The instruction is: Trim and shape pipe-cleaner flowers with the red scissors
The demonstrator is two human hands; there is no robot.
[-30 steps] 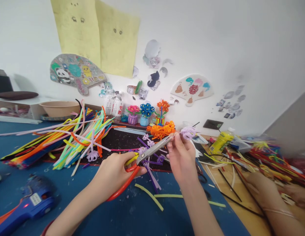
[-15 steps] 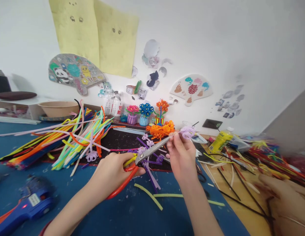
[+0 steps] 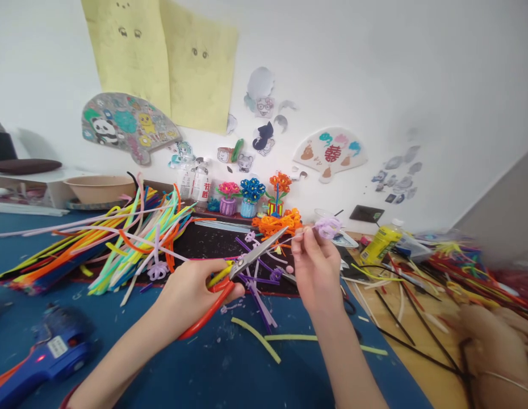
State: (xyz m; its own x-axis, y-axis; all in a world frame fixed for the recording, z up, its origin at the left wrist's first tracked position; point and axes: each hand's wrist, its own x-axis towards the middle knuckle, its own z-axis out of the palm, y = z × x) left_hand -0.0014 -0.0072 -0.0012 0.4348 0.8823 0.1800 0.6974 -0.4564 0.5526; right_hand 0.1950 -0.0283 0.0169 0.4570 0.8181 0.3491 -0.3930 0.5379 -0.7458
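Note:
My left hand (image 3: 191, 291) is wrapped round the red and yellow handles of a pair of scissors (image 3: 258, 250), whose blades point up and right. Between thumb and fingertips, my right hand (image 3: 318, 266) pinches a pale purple pipe-cleaner flower (image 3: 329, 227). Its looped head sticks out to the right of my fingers, and a thin stem end shows on the left. The scissor tips are a short gap away from my right fingers. Beneath the blades lie purple pipe-cleaner pieces (image 3: 260, 301) on a black mat (image 3: 204, 241). Another pale purple flower (image 3: 157, 270) rests left of my left hand.
A big heap of coloured pipe cleaners (image 3: 114, 238) spreads on the left, behind a blue glue gun (image 3: 55, 346). Small potted flowers (image 3: 249, 199) line the wall beside orange loops (image 3: 279, 222). At right are a yellow bottle (image 3: 381, 243) and another person's blurred hand (image 3: 494, 346).
The scissors have drawn back left and down, so their tips have come away from my right fingers. My right hand still grips the purple flower, which has shifted slightly right.

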